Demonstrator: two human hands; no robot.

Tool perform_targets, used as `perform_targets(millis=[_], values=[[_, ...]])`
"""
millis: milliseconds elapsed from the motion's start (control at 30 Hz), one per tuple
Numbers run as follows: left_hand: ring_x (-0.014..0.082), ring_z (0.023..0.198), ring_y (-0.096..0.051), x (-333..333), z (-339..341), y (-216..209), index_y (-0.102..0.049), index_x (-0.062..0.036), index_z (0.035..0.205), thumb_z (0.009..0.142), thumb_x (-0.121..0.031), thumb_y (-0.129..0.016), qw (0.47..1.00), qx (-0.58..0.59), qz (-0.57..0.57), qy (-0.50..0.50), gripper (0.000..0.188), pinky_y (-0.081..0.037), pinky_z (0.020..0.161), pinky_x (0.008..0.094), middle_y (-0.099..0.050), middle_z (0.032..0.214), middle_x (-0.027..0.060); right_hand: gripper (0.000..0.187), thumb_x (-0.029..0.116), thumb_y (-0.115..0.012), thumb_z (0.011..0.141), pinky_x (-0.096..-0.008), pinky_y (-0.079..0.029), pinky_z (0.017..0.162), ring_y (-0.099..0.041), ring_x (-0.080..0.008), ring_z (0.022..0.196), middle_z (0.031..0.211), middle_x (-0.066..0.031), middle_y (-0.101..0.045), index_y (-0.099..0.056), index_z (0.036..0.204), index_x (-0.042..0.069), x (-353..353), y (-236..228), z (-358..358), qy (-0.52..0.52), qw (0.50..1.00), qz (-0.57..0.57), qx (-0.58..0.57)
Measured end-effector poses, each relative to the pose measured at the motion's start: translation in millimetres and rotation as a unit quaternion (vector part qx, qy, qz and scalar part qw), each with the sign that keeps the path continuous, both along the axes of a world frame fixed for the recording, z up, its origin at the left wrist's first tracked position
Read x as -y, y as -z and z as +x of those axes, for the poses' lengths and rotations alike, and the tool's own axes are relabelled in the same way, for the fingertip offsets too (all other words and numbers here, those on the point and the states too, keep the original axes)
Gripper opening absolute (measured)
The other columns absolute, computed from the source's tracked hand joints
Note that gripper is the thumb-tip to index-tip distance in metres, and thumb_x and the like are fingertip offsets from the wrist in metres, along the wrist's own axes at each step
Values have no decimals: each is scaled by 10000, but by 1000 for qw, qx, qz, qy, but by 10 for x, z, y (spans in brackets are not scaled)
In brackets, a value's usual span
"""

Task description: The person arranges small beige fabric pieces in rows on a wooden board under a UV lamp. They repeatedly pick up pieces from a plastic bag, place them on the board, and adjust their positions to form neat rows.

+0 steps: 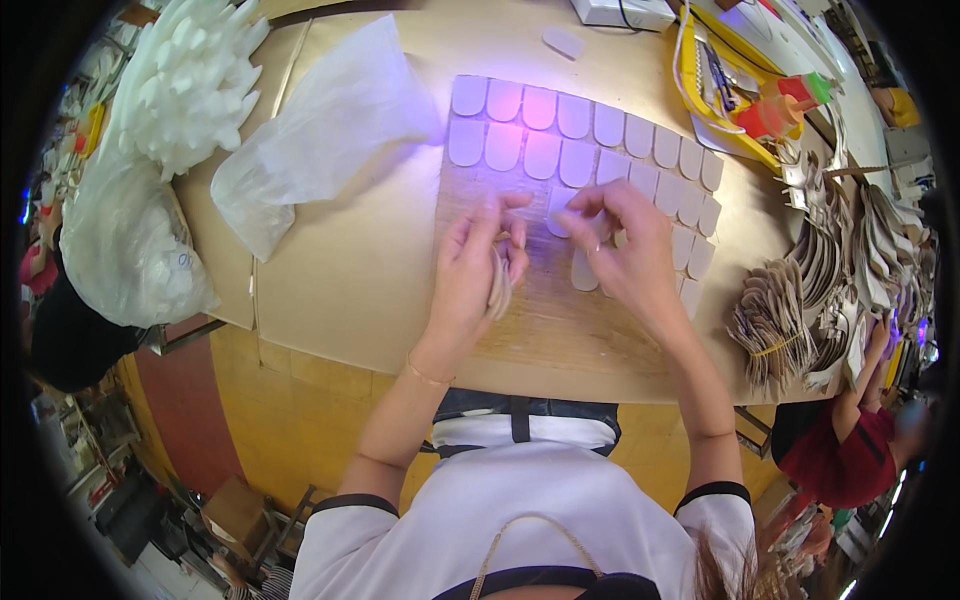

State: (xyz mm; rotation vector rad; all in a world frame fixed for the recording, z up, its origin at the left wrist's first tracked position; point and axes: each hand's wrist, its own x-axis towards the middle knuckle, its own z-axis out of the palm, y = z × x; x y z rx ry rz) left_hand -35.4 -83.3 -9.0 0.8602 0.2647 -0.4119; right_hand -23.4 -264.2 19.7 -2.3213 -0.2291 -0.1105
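I'm watching the worktop (350,280) carrying rows of pale rounded pieces (600,135), while my left hand (470,265) is gripping a small stack of pieces (497,285), right hand (625,245) fingers pinching one piece (560,205) beside the rows.

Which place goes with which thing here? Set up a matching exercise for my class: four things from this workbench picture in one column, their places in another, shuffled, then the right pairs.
Things:
1. left hand
2. right hand
3. clear plastic bag
4. bundled tan pieces

Places:
A. at the table's right edge, held by a band
B. lying on the table, left of the rows of pale pieces
C. holding a small stack of thin pieces edge-on
D. fingertips on a pale piece beside the rows

Pairs: 1-C, 2-D, 3-B, 4-A
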Motion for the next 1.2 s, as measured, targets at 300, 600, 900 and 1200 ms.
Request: perform_targets(millis=[300, 600, 900, 1200], values=[[100, 682, -522, -10, -60, -35, -564, -36, 979, 1065, -472, -367, 991, -11, -4, -137, 486, -435, 571, 249, -558, 803, 36, 332, 145, -776, 838, -302, -539, 696, -643, -184, 753, 889, -88, -653, -655, 1123, 25, -300, -333, -228, -172, 967, 152, -107], [91, 759, -528, 35, -203, -55, -519, -54, 1073, 1078, -420, -356, 949, 142, 253, -120, 400, -439, 672, 234, -535, 868, 24, 281, 89, -701, 916, -251, -545, 814, -648, -105, 901, 994, -66, -685, -626, 1165, -20, -362, -320, -210, -103, 911, 252, -308], [158, 1014, -580, 32, -269, -113, -418, -8, 1341, 1062, -334, -439, 964, 181, 40, -192, 430, -452, 953, 307, -511, 1225, 100, 179, 95, -652, 958, -258, -551, 759, -666, -141, 873, 985, -88, -679, -591, 1083, -18, -466, -123, -219, 44, 789, 535, -298], [129, 913, -623, -125, -293, -121, -565, 17, 1235, 1041, -339, -504, 970, 160, 181, -33, 411, -513, 784, 249, -635, 1019, 65, 454, 94, -763, 822, -360, -512, 828, -604, -269, 976, 1092, -122, -603, -580, 1234, 46, -447, -191, -314, -50, 986, 145, -60]])
